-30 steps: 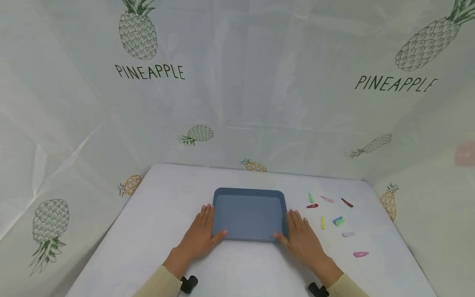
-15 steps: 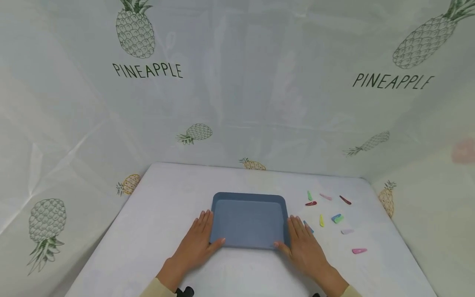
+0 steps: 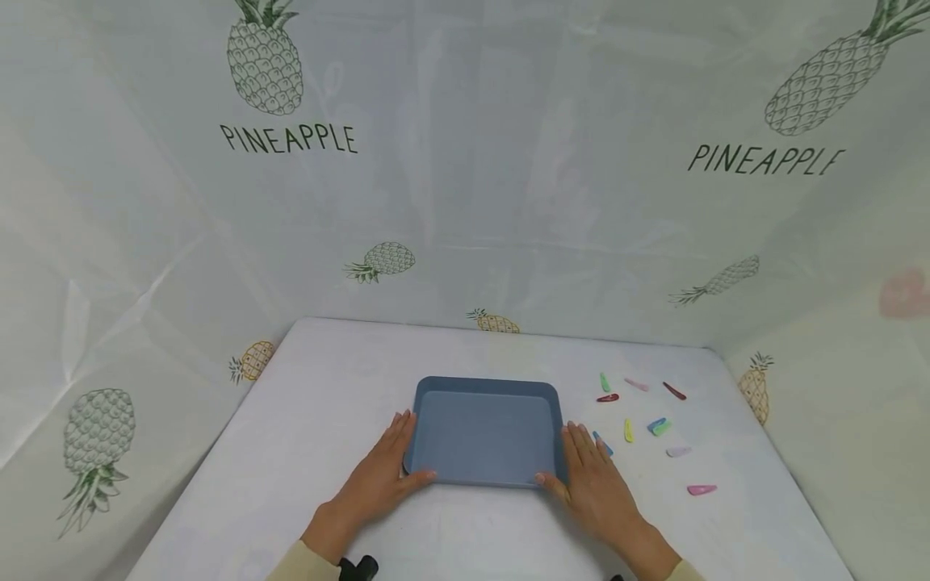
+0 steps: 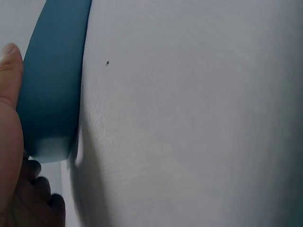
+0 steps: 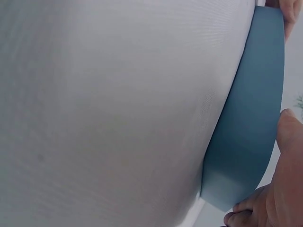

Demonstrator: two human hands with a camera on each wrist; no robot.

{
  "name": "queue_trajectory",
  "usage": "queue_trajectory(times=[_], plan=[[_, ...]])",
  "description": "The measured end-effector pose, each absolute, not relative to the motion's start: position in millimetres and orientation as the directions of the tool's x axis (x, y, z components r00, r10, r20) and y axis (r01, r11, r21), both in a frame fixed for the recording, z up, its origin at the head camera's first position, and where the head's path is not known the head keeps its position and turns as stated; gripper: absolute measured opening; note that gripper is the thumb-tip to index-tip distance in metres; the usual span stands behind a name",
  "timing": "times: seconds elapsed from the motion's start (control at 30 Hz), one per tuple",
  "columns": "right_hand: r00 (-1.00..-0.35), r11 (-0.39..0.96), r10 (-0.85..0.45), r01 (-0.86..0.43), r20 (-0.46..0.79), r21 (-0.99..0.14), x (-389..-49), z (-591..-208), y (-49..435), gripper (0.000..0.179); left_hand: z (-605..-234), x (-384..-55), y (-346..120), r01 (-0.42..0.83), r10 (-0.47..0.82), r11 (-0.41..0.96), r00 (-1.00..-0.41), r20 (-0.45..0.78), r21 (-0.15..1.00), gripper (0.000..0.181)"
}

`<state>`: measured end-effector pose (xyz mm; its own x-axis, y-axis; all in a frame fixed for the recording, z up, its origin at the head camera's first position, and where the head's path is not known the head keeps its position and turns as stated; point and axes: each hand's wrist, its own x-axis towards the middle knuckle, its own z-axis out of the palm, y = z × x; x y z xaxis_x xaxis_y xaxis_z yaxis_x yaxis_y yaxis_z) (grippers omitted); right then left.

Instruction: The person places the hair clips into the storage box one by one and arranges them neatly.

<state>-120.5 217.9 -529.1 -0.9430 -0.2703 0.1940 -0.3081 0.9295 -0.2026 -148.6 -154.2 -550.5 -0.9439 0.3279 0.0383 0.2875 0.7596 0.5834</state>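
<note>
A shallow blue-grey tray (image 3: 483,436) lies flat on the white table, its inside bare. At its left side is my left hand (image 3: 374,480), fingers straight, with the thumb tip close to the near left corner. My right hand (image 3: 599,488) lies along the right side, fingers straight and thumb tip at the near right rim. Both wrist views show the tray's front wall (image 4: 54,90) standing on the cloth, with a thumb (image 5: 289,132) at its upper edge. A blue hair clip (image 3: 602,444) lies right beside the right fingers, partly hidden by them.
Several snap hair clips are scattered to the right of the tray, among them a yellow one (image 3: 628,431), a dark red one (image 3: 674,391) and a pink one (image 3: 701,490). A pineapple-print curtain (image 3: 465,161) stands behind the table and along its sides.
The tray has come nearer to the person, with both hands beside it, and then stopped. A blue clip has come into sight by the right fingers. The left hand has since shifted slightly left.
</note>
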Motion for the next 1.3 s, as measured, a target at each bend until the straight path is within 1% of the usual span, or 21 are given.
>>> queue_trajectory(times=[0.17, 0.3, 0.5, 0.77, 1.07, 1.2, 1.3], plan=[[-0.944, 0.927, -0.264, -0.304, 0.196, -0.217, -120, -529, 217, 0.092, -553, -149, -157, 0.189, 0.288, 0.65, -0.958, -0.008, 0.736, 0.116], [-0.943, 0.927, -0.263, -0.305, 0.205, -0.217, -120, -529, 217, 0.091, -555, -150, -160, 0.122, 0.249, 0.604, -0.968, -0.041, 0.788, 0.121], [-0.941, 0.927, -0.266, -0.309, 0.207, -0.212, -120, -530, 217, 0.091, -556, -151, -164, 0.081, 0.224, 0.581, -0.973, -0.063, 0.809, 0.117], [-0.943, 0.925, -0.262, -0.306, 0.204, -0.227, -120, -531, 217, 0.09, -555, -153, -166, 0.066, 0.223, 0.549, -0.972, -0.07, 0.833, 0.113], [-0.936, 0.916, -0.261, -0.317, 0.236, -0.247, -120, -533, 218, 0.089, -553, -152, -166, 0.06, 0.229, 0.534, -0.97, -0.077, 0.843, 0.11], [-0.929, 0.899, -0.273, -0.339, 0.251, -0.277, -122, -532, 224, 0.082, -551, -150, -165, 0.049, 0.224, 0.524, -0.971, -0.081, 0.85, 0.109], [-0.942, 0.883, -0.235, -0.309, 0.238, -0.354, -126, -529, 232, 0.07, -550, -150, -165, 0.04, 0.221, 0.512, -0.972, -0.086, 0.858, 0.108]])
